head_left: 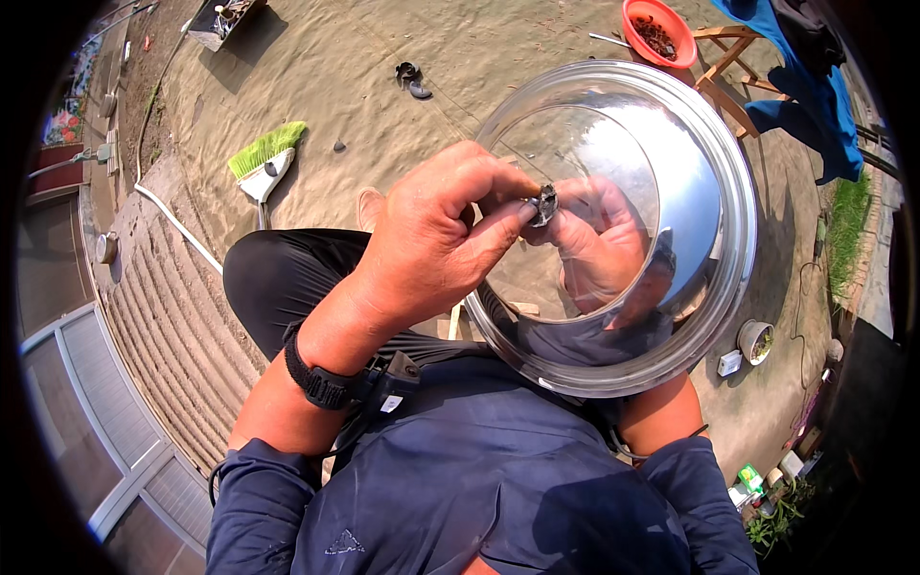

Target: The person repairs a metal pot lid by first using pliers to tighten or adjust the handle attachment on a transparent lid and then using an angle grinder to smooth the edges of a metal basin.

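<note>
Over my lap is a round pot lid [709, 297], with a clear glass middle and a wide shiny steel rim. My left hand [431, 225] reaches over its top, thumb and fingers pinching a small dark, jagged broken piece [544, 205] near the lid's centre. Under the lid, seen through the glass, my right hand [604, 254] has its fingers curled and its thumb near the same spot. Glare and the left fingers hide what the right fingertips grip.
Broken black pieces [412, 81] lie on the ground ahead. A green-bristled brush [266, 163] is at the left, a metal tray [218, 27] of tools beyond. At the far right are an orange basin [661, 13] and a wooden stool [724, 81] with blue cloth [815, 120].
</note>
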Demonstrator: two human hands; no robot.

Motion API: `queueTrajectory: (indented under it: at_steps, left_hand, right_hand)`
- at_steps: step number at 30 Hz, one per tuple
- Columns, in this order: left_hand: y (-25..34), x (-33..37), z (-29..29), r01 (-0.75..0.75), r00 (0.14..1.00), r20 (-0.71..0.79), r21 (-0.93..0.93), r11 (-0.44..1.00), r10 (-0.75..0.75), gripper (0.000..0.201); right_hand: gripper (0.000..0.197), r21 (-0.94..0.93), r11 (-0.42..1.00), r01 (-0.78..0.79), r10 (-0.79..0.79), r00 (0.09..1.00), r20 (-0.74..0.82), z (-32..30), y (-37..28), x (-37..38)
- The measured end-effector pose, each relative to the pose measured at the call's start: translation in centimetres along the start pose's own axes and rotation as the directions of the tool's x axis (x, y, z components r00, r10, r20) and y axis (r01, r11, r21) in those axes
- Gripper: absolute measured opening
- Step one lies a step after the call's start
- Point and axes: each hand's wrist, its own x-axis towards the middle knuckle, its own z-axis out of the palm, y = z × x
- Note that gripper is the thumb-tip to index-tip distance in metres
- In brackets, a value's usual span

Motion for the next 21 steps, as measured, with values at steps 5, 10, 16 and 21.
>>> queueTrajectory:
  at_steps: [5,10,16,21]
  left_hand:
    - [0.0,-0.1,0.0,0.003,1.0,-0.003,0.015,1.0,-0.003,0.013]
    - [-0.1,-0.1,0.0,-0.006,1.0,-0.003,0.014,1.0,0.006,0.012]
    - [0.0,-0.2,-0.5,0.127,0.992,-0.025,-0.024,0.992,-0.127,0.012]
    - [-2.6,0.1,-2.7,0.193,0.948,-0.228,-0.143,0.971,-0.222,0.022]
  right_hand:
    - [0.022,-0.019,0.999,0.04,-0.04,0.999,-0.005,0.1,0.1,0.0]
    - [0.02,-0.067,0.996,0.055,-0.054,0.998,0.009,0.1,0.1,0.1]
    - [0.021,-0.013,1.0,0.016,-0.016,0.999,-0.033,0.5,-0.5,0.0]
    - [0.029,0.155,0.981,0.12,-0.106,0.99,-0.095,-2.0,-1.5,0.9]
